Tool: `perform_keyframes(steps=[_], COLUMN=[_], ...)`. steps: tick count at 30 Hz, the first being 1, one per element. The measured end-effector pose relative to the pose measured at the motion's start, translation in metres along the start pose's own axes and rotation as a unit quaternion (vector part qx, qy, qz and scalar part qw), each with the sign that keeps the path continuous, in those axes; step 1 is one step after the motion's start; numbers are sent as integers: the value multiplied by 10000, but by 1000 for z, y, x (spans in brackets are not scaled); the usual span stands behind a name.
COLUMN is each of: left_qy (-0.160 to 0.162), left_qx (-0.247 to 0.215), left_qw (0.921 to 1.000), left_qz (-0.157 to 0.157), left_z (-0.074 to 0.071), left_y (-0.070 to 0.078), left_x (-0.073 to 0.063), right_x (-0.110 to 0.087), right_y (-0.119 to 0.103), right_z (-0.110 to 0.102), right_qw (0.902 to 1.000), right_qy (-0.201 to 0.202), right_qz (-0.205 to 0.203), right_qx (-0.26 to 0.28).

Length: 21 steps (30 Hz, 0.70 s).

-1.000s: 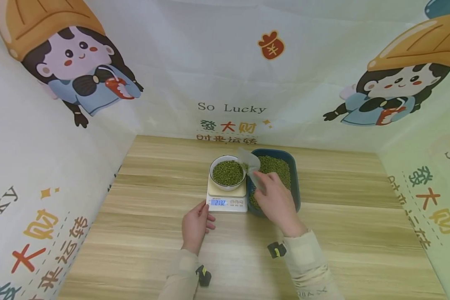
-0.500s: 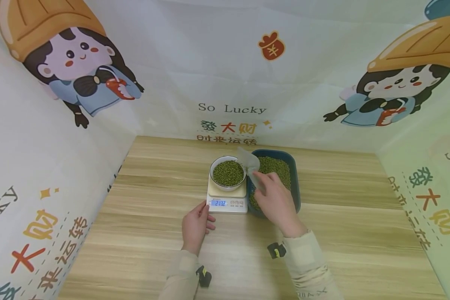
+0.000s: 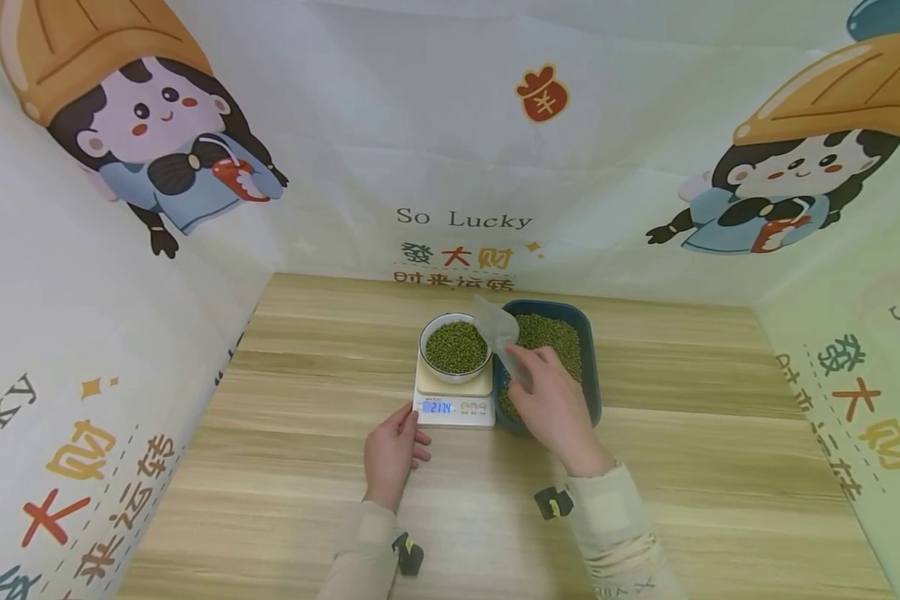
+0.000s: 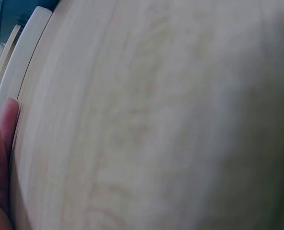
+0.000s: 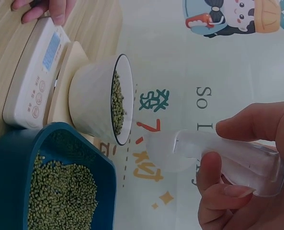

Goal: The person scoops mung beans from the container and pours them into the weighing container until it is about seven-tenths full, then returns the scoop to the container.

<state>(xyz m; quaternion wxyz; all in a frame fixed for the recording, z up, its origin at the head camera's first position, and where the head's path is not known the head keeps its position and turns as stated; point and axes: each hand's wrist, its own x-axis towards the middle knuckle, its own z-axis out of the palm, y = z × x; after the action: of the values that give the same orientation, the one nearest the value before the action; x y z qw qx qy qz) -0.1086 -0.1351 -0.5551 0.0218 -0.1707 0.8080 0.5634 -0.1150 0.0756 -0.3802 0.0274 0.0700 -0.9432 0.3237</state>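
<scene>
My right hand [image 3: 551,404] grips the handle of a clear plastic scoop [image 5: 228,155], thumb on one side and curled fingers on the other. The scoop's head is tipped at the right rim of a white, dark-rimmed bowl [image 5: 91,98] filled with mung beans [image 3: 456,347]. That bowl sits on a white kitchen scale [image 3: 453,408], whose lit display reads about 217.4. My left hand [image 3: 392,454] touches the scale's near left corner with its fingertips, the other fingers loosely extended; in the left wrist view, fingers [image 4: 7,117] lie against the scale's edge.
A dark blue tub [image 3: 594,367] of mung beans stands right beside the scale, under my right hand. Behind the wooden table [image 3: 307,358], a printed cloth backdrop [image 3: 390,125] rises, with more cloth at both sides.
Beans visible in the scoop a second ago have left it, and the scoop's head has tipped further. The scale's reading has risen from about 213 to 217.4. My left hand stays still.
</scene>
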Motion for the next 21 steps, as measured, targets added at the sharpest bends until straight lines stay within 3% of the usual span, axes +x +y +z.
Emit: perform_keyframes(steps=[11,21], left_qy=[10,22], left_qx=[-2,10], left_qw=[10000,10000], left_qz=[11,43], left_z=[0,1], left_y=[-1,-2], left_x=[0,0], right_x=[-2,-3], right_y=[-4,-6], right_z=[2,6], right_qw=[10000,9993], right_qy=[-72,85], right_qz=[15,-314], right_qx=[32,-203])
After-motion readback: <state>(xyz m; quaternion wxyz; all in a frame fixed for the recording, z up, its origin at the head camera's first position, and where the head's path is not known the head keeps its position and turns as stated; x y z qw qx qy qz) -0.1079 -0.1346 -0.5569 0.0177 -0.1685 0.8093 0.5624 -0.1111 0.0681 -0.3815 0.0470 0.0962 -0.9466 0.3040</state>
